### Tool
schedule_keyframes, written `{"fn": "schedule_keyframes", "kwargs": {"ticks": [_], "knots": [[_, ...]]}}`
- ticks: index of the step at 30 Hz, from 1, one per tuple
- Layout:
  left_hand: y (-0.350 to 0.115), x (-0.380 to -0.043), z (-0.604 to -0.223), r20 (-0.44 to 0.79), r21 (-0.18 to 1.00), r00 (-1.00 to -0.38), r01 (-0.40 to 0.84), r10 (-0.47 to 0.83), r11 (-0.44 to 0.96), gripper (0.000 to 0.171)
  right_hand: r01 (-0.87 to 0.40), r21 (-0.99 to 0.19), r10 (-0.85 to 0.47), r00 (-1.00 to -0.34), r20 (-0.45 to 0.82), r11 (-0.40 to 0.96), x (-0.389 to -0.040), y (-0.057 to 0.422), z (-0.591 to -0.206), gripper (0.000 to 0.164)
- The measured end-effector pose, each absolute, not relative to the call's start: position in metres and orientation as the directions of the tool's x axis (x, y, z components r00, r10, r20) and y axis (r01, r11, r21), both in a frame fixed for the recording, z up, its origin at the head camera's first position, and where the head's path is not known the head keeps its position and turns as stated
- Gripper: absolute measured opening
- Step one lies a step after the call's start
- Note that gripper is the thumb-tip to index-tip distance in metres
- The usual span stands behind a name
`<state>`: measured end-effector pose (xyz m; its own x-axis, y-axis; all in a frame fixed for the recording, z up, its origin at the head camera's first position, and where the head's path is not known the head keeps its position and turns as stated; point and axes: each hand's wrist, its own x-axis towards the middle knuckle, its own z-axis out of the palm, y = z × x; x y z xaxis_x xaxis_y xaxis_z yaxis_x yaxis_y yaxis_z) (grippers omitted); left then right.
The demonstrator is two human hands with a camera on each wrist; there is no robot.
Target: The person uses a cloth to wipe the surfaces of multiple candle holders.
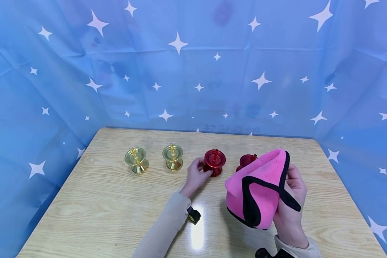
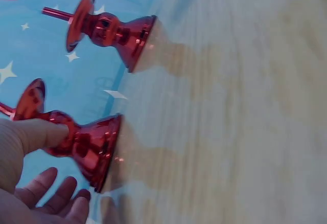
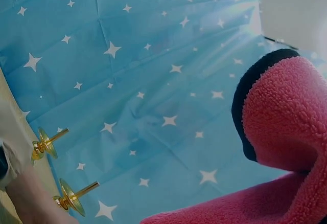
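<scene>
From where I stand, the left hand (image 1: 196, 175) has thumb and finger closed on the stem of a shiny red metal-looking candle holder (image 1: 214, 162), its other fingers loosely bent and clear; the holder stands upright on the pale wood-grain table (image 1: 84, 200), between its red twin (image 1: 246, 160) and two gold-coloured holders. The right hand (image 1: 291, 204) grips a fluffy pink cloth with black edging (image 1: 266, 200), some fingers hidden behind it. I'd call this steadying the holder before wiping; next, I'd think, the cloth must meet it without tipping its base.
</scene>
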<state>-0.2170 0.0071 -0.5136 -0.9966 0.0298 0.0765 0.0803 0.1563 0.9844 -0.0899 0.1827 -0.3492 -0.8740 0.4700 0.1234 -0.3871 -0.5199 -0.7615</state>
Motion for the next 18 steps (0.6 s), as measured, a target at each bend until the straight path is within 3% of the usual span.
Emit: {"fn": "schedule_keyframes", "kwargs": {"ticks": [18], "knots": [[-0.047, -0.200, -0.507, 0.043, 0.970, -0.995, 0.019, -0.091, 0.243, 0.015, -0.377, -0.754, 0.455, -0.883, 0.117, -0.538, -0.095, 0.179, -0.353, 0.011]]}}
